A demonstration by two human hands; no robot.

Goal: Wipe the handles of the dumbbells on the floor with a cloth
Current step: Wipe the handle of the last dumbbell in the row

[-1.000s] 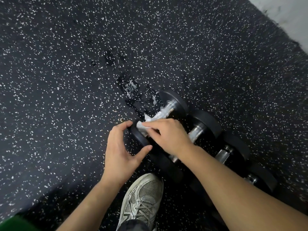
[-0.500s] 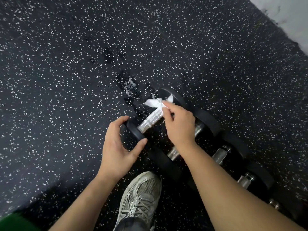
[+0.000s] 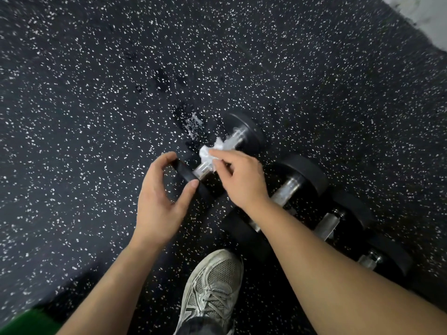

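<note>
A person looks down at a dark rubber floor (image 3: 96, 117) flecked with white, where a row of black round-ended dumbbells lies side by side, running away to the lower right. The dumbbell at the left end of the row (image 3: 244, 131) is the one being worked on. Its shiny metal handle (image 3: 233, 141) lies on a diagonal, from a near black end plate (image 3: 185, 174) at lower left up to a far end plate at upper right. The right hand (image 3: 238, 180) reaches in from the lower right and sits over the middle of this handle, its fingers closed in a pinch on a small crumpled white cloth (image 3: 211, 151) that is pressed against the metal. The cloth covers the middle of the bar; a short bare stretch shows toward the near plate and a longer one toward the far plate. The left hand (image 3: 160, 197) is curled half open, thumb and fingers touching the rim of the near plate as if to steady it; it carries nothing. Because the bar runs diagonally away from the body, the next wipe probably has to travel along that same line, up and to the right or back down toward the left hand. The right hand is clearly the nearer one to the handle. The next dumbbell (image 3: 300, 175) lies just beside the first, its silver handle (image 3: 285, 189) partly hidden under the right wrist, with further ones beyond. A grey mesh trainer (image 3: 212, 286) stands on the floor between the forearms. A small wet-looking patch (image 3: 192, 123) glistens on the floor just beyond the first dumbbell.
</note>
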